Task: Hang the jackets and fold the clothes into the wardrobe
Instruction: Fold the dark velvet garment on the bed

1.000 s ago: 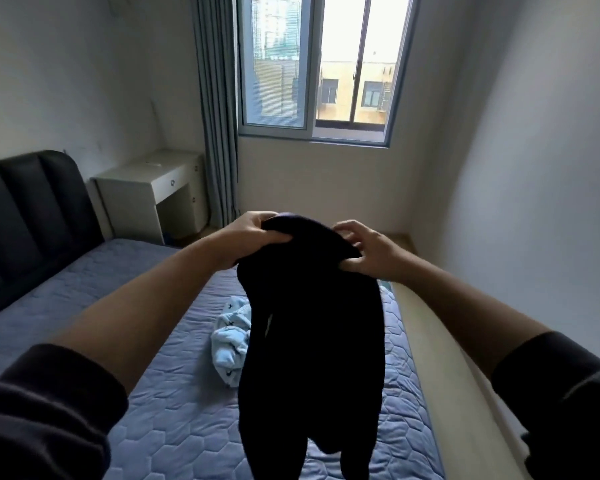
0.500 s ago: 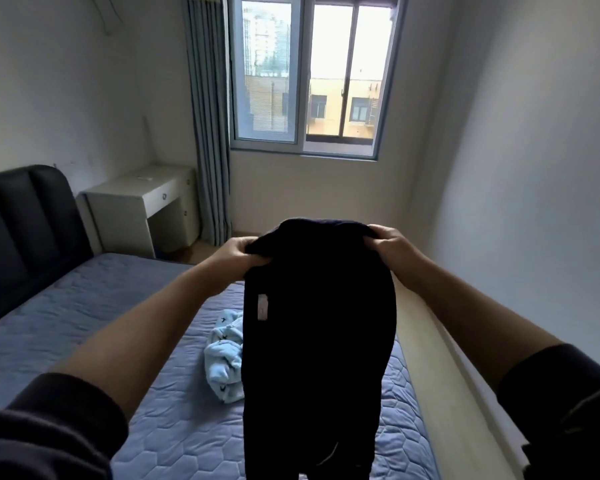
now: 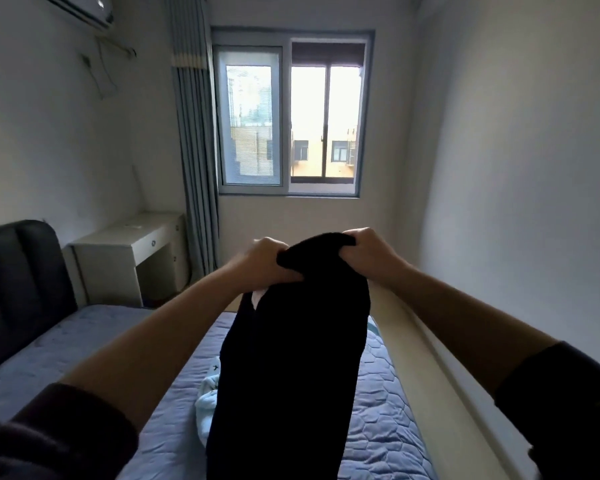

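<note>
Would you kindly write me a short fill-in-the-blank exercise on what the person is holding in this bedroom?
1. The left hand and right hand both grip the ____ edge of the black garment.
2. A light blue garment lies on the ____, partly hidden behind the black one.
3. The white desk stands between the dark headboard and the ____.
Missing words: top; bed; curtain.

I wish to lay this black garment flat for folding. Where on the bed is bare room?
Widest bare patch of the bed: between the headboard and the light blue garment. Narrower strip: between the hanging black garment and the wooden ledge. Crowded: the middle, where that garment lies.
</note>
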The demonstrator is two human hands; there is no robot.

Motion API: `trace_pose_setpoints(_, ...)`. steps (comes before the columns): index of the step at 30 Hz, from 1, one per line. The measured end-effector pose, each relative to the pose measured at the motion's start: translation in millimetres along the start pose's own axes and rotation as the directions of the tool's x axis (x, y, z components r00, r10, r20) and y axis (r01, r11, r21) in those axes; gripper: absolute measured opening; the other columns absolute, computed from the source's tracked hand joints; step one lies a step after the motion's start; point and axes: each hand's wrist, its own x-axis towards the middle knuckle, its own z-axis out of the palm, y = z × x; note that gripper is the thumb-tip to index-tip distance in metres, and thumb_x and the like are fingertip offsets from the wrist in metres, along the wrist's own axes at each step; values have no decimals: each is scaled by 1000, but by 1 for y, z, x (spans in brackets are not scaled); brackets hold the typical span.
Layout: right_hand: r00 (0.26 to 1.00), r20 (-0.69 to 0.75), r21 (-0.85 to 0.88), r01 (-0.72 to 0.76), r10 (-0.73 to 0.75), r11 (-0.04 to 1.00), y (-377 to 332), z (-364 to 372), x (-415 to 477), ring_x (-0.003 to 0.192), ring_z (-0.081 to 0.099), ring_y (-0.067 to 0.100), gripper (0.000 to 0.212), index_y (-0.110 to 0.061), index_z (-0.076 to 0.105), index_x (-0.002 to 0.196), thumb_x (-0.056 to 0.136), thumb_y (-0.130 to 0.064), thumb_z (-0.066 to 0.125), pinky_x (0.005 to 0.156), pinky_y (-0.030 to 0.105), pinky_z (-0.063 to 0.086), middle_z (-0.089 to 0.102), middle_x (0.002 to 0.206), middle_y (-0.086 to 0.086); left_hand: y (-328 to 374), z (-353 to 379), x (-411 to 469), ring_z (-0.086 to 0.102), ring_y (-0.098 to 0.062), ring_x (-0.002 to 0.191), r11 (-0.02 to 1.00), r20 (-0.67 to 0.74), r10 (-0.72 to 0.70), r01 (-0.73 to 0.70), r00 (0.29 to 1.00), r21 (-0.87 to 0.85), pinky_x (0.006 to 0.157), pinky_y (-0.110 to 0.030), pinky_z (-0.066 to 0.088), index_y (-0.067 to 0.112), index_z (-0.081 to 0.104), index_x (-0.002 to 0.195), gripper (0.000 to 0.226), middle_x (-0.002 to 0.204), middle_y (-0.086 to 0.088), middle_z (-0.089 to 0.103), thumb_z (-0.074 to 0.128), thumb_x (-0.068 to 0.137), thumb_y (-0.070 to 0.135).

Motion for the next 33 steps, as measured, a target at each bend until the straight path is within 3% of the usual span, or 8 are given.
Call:
trace_pose_setpoints(4,975,-163,215,-117,153,970,3,-35,13,62,55,14,17,-5,68,79,84,-6,51,54,22,42,60,67,4,-60,7,-26,65,-26,86,984,-17,-137,138,990,109,70,-34,47,23,52,68,19,82,-7,67,62,85,27)
trace_pose_setpoints(8,979,-122,360,-111,164,926,11,-55,8,67,55,18,32,-11,65,88,80,10,42,46,14,43,60,78,6,-96,-15,-37,62,-22,72,937,-90,-341,330,936,-119,62,-25,43,21,59,65,18,64,2,60,66,82,22)
trace_pose_setpoints(14,988,54,399,114,-147,910,12,-87,0,86,55,17,64,-35,64,97,77,20,39,54,14,47,61,97,-5,-68,-79,-38,49,-13,75,905,-213,-85,-14,973,-424,66,-27,38,15,48,76,27,79,-7,53,66,70,-3)
trace_pose_setpoints(18,893,190,87,398,-408,913,-5,-119,7,79,60,13,67,-53,52,105,83,10,49,57,13,47,61,85,-21,-52,-128,-28,53,-7,71,889,-154,-5,-66,988,-454,59,-14,44,14,46,82,33,82,-3,56,60,77,-17)
trace_pose_setpoints(21,765,355,-260,634,-538,729,-16,-131,7,78,62,7,78,-60,27,130,86,-2,55,64,17,51,59,90,-32,-38,-148,-18,53,-16,79,959,-66,22,-40,998,-280,68,-26,42,6,50,91,22,91,-14,59,63,80,-7)
trace_pose_setpoints(24,690,465,-445,724,-554,527,-22,-139,3,89,63,11,81,-57,23,138,89,-1,52,79,21,53,55,111,-29,-25,-155,-13,50,-19,79,972,-158,74,-107,985,-211,70,-30,38,5,51,83,19,91,-19,58,65,79,-7)
trace_pose_setpoints(29,719,529,-599,693,-450,402,-18,-153,0,73,52,9,35,-29,54,101,82,-2,44,64,11,34,58,89,-8,-9,-165,-18,53,-30,85,930,-71,230,-241,971,-278,80,-33,44,10,49,66,34,87,-16,56,54,77,-22)
trace_pose_setpoints(33,771,517,-675,634,-371,376,-14,-167,-2,70,50,10,22,-22,53,91,82,-4,45,60,13,29,58,82,-3,1,-165,-26,59,-6,94,918,99,388,-394,916,49,82,-12,46,21,73,86,39,98,3,61,55,84,-13)
